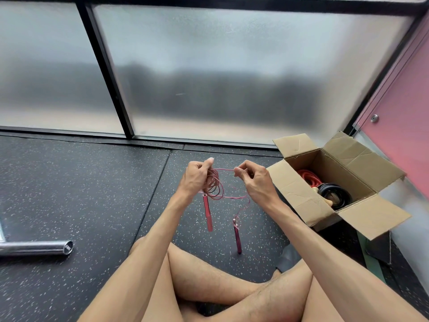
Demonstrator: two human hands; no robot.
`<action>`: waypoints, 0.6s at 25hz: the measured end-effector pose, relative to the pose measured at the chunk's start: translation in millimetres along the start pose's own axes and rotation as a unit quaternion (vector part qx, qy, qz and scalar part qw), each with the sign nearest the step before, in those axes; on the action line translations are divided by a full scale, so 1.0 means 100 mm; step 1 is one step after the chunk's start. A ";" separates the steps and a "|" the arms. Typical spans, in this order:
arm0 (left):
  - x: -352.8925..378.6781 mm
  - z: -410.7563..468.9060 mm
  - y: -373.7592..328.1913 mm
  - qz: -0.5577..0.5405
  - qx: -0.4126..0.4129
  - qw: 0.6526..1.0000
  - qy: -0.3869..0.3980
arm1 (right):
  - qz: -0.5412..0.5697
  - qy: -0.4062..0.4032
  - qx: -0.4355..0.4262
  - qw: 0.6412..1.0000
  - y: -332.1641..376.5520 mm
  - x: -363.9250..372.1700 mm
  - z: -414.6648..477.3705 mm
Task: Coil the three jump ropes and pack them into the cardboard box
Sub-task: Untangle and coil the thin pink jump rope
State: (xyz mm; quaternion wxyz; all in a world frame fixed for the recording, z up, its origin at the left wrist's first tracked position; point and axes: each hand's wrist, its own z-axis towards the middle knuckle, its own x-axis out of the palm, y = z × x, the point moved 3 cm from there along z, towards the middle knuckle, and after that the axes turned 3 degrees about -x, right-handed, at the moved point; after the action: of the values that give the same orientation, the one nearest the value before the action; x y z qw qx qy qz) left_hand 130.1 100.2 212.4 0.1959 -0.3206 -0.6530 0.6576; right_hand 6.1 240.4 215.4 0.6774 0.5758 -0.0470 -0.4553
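**The third rope is nearly coiled**

On the far left a chrome tube (pixel 34 247) lies on the speckled floor (pixel 81 182), well apart from the work; the person sits cross-legged in the middle. The left hand (pixel 197 177) is closed around a bundle of loops of the thin pink rope (pixel 216 187); one pink handle (pixel 207 212) hangs straight down below this hand. Just beside it, the right hand (pixel 251 180) pinches the free strand between thumb and fingertips; from there the rope falls slack to the second handle (pixel 237 237), whose tip seems to touch the floor. On the right the cardboard box (pixel 292 194) stands open with all flaps out; an orange rope (pixel 310 177) and a black rope (pixel 334 195) lie coiled inside, so I judge that two of the three are packed.

To do this step well, I think the right hand should lay each new loop at the same size as the others; the strand should slide through the pinch, so that no twist builds up; the left hand should hold all loops firmly at one point; the second handle should rise slowly, without swinging.
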 end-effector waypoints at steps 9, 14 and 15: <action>0.07 0.01 -0.18 -0.403 -0.055 0.904 0.134 | 0.155 0.082 0.092 0.980 -0.14 0.28 -0.03; 0.07 0.01 -0.23 -0.438 0.025 0.893 0.097 | 0.167 0.099 0.150 0.969 -0.17 0.35 -0.08; 0.09 0.02 -0.22 -0.432 0.037 0.898 0.077 | 0.164 0.100 0.154 0.969 -0.15 0.36 -0.08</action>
State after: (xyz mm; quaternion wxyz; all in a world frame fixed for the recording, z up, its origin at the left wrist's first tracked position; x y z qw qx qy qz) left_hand 118.6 106.0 232.7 0.5219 -0.0491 -0.6856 0.5051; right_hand 23.1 223.4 183.9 0.6472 0.7004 -0.1423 -0.2651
